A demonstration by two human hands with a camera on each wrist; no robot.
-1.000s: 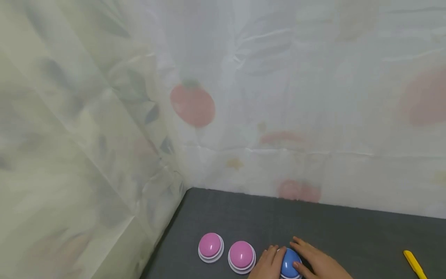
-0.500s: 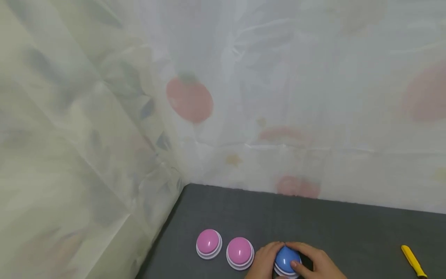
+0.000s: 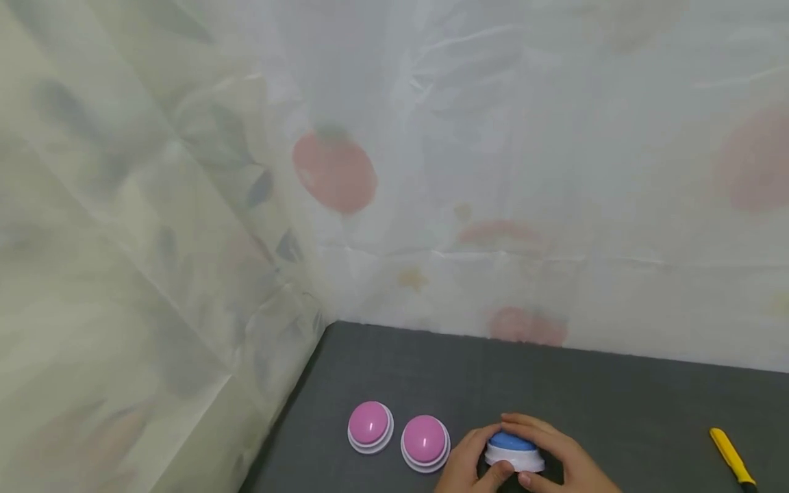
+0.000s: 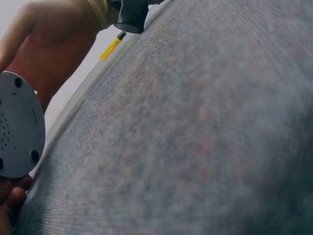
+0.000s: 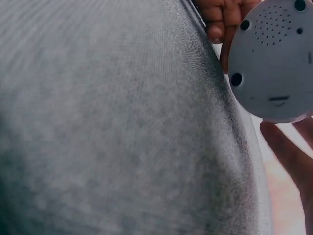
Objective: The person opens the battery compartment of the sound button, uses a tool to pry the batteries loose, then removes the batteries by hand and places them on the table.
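Note:
A blue-domed push button [image 3: 514,455] on a white round base is held between both hands in the head view, tipped so its side faces me. My left hand [image 3: 471,462] grips it from the left with thumb and fingers at the base. From the right, my right hand [image 3: 564,452] holds it, fingers over the top and thumb at the lower rim. Both wrist views show the raised grey underside [image 5: 276,63], with small speaker holes and black round feet. Two pink push buttons [image 3: 368,426] on white bases sit left of my hands, the nearer one beside the left hand.
The dark grey table [image 3: 616,397] runs back to a pale printed curtain [image 3: 555,171], with another curtain [image 3: 123,274] along its left edge. A yellow-handled tool [image 3: 730,455] with a black end lies at the right.
The blue push button was upright on the table between both hands; now it is lifted and tilted, its base showing. The fingers have closed around it. The pink buttons have stayed put.

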